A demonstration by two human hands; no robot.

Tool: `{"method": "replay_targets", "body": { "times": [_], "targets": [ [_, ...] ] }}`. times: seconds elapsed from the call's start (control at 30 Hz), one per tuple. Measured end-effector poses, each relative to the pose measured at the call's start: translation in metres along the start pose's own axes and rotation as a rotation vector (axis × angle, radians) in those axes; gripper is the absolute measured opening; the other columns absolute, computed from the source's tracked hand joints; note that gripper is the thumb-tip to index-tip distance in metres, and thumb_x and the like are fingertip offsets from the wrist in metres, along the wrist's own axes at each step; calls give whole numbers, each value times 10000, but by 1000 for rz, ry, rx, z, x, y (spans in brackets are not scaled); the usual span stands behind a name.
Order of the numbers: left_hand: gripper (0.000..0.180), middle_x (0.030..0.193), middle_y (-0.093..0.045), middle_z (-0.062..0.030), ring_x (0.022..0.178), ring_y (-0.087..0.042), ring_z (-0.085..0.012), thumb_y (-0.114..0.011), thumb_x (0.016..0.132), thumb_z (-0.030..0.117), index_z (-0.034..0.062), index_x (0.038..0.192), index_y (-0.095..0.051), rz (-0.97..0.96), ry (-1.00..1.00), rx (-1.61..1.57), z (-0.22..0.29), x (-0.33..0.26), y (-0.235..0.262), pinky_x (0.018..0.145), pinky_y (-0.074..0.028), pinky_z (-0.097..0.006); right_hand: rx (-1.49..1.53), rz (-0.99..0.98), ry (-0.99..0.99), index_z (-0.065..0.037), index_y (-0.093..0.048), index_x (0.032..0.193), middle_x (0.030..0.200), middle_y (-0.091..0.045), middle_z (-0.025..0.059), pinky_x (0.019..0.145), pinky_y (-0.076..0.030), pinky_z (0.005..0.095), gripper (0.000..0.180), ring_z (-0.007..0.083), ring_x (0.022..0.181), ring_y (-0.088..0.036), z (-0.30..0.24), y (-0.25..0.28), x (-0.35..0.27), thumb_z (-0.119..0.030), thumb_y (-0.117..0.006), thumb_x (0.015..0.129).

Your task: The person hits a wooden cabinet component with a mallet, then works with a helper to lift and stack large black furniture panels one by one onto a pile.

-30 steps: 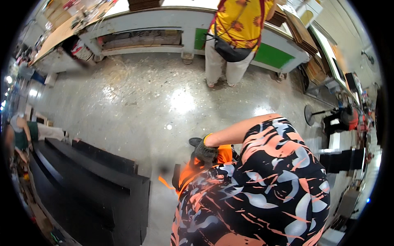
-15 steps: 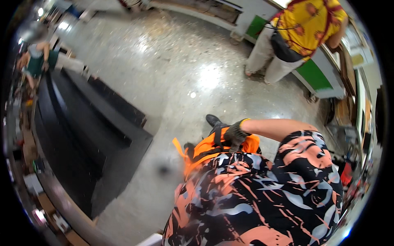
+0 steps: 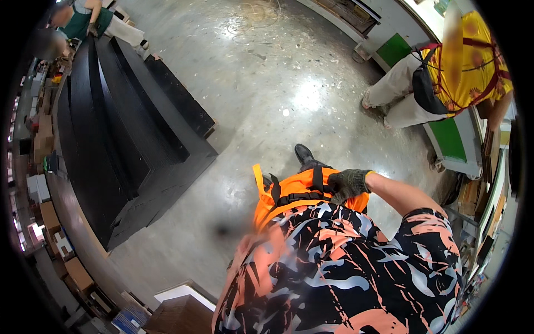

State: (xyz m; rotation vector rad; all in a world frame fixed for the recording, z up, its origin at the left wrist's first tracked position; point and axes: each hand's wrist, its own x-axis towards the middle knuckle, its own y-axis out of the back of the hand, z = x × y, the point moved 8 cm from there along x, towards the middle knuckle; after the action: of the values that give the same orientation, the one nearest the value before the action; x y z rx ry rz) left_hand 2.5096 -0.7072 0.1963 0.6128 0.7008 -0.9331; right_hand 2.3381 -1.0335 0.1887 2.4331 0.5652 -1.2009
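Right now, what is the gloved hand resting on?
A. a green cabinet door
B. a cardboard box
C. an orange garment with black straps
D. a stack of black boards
C: the right hand, in a dark knit glove, lies on the orange garment with black straps at the person's waist; the black boards lie apart on the floor to the left, untouched.

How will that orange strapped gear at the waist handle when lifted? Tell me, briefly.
Probably floppy: the orange strapped gear looks like creased fabric, and its loose strap end sticks out at one side. Likely light for its size, since the gloved right hand alone seems to grip it. Hardly slippery, I'd guess: the black webbing straps offer a hold.
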Motion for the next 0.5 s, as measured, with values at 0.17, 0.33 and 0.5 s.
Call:
{"method": "replay_targets", "body": {
  "times": [0.17, 0.33, 0.5],
  "targets": [
    [252, 738, -577, -46, 635, -492, -101, -538, 913, 254, 6, 894, -578, -5, 7, 6, -1, -2, -2, 540, -416, -241, 126, 230, -37, -44, -563, 1113, 1009, -612, 186, 834, -445, 367, 563, 329, 960, -574, 4, 5, -9, -520, -572, 813],
    [249, 731, -574, -40, 627, -486, -95, -533, 917, 251, 8, 888, -577, -7, -12, 9, 9, -2, 3, 534, -412, -236, 227, 105, -82, -27, -583, 1074, 990, -624, 202, 814, -458, 371, 488, 309, 924, -597, -6, 7, -8, -457, -538, 847],
    [247, 725, -571, -34, 619, -480, -89, -528, 921, 248, 9, 882, -576, -79, 52, 37, 24, 13, -3, 528, -409, -231, 142, 35, -98, -22, -596, 1024, 854, -641, 147, 715, -480, 332, 366, 244, 761, -617, -18, 9, -11, -336, -522, 853]
  ]
}}
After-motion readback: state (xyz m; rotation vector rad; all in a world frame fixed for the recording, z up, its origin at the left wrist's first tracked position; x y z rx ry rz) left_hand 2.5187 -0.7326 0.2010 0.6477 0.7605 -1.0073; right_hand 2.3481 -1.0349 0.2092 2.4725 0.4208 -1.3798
